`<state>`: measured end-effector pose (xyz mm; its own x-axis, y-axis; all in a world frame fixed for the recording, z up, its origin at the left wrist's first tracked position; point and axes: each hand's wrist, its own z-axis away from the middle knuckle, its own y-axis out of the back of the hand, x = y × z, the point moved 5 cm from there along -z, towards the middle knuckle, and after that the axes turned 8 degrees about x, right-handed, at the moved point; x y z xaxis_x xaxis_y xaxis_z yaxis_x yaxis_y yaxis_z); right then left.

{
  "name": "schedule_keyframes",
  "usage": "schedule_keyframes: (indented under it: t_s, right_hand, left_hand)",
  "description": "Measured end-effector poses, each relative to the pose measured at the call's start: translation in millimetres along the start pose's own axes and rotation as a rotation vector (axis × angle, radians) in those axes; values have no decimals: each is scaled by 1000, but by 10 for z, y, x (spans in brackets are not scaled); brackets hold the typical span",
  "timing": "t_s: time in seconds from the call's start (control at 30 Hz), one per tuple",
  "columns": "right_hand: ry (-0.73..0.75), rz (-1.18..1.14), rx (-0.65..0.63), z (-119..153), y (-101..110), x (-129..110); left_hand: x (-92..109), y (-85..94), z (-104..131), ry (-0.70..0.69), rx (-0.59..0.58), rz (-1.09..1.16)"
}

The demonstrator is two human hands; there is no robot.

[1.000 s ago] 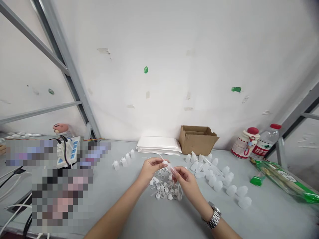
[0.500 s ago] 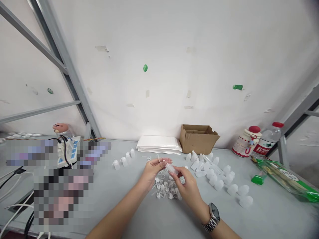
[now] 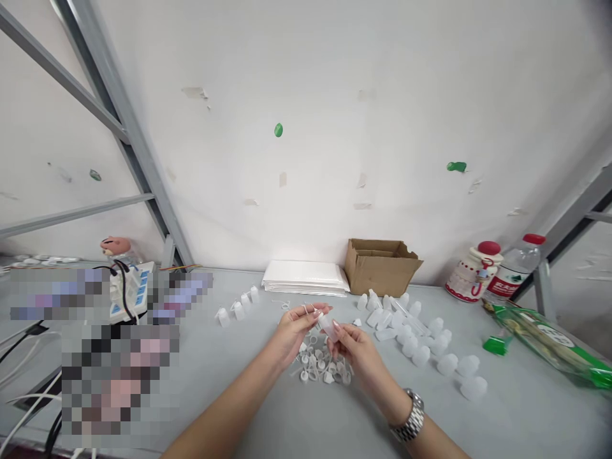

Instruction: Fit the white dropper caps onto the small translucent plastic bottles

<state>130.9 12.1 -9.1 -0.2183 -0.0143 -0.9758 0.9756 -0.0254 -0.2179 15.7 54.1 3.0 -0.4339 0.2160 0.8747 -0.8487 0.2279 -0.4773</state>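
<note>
Over the middle of the table, my left hand (image 3: pixel 292 331) pinches a white cap (image 3: pixel 321 315) with a thin loop strap at its top. The cap meets the neck of a small translucent plastic bottle (image 3: pixel 329 327), tilted down to the right. My right hand (image 3: pixel 352 344) is closed on the bottle's body, thumb on top. Whether the cap is fully seated cannot be made out. Beneath both hands lies a pile of white caps with loop straps (image 3: pixel 315 366). Several capped bottles (image 3: pixel 238 310) stand in a row to the left.
Several loose translucent bottles (image 3: pixel 410 344) lie to the right. A cardboard box (image 3: pixel 382 274) and a stack of white sheets or envelopes (image 3: pixel 303 278) are by the wall. A decorated jar (image 3: pixel 471 274), a water bottle (image 3: pixel 514 274) and a green snack bag (image 3: pixel 549 338) are far right; a power strip (image 3: pixel 129 296) is left.
My right hand has turned and shifted slightly down its hold, so more of the bottle shows. My left hand keeps its place at the cap.
</note>
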Motion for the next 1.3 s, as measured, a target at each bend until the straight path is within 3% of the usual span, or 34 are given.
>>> schedule_keyframes:
  t_s: [0.1, 0.23, 0.3, 0.4, 0.53, 0.63, 0.77, 0.87, 1.1, 1.2, 1.3]
  right_hand:
    - [-213, -338, -104, -13, -44, 55]
    - [-332, -556, -123, 9, -52, 100]
    - [-366, -583, -146, 25, -71, 116]
    - [-406, -560, -160, 48, -103, 139]
    - [-327, -430, -112, 51, -116, 119]
    - [-206, -256, -7, 22, -77, 92]
    - [-78, -54, 136, -21, 3, 79]
    - [-35, -27, 90, -27, -4, 64]
    - [-166, -162, -43, 40, -88, 10]
    - [-151, -151, -34, 48, -93, -16]
    - [-99, -107, -1, 27, -66, -21]
  left_hand:
    - [21, -59, 20, -2, -82, -4]
    - [79, -136, 69, -14, -225, -93]
    - [99, -134, 75, -17, -234, -142]
    - [115, -85, 50, -47, -149, -176]
    - [83, 6, -2, -79, 9, -206]
    - [66, 72, -36, -120, 110, -227]
    - [53, 86, -49, -137, 116, -212]
    - [58, 57, -32, -137, 92, -228]
    - [122, -2, 11, -220, 71, -195]
    - [175, -36, 37, -320, 53, -330]
    - [232, -11, 52, -414, 127, -515]
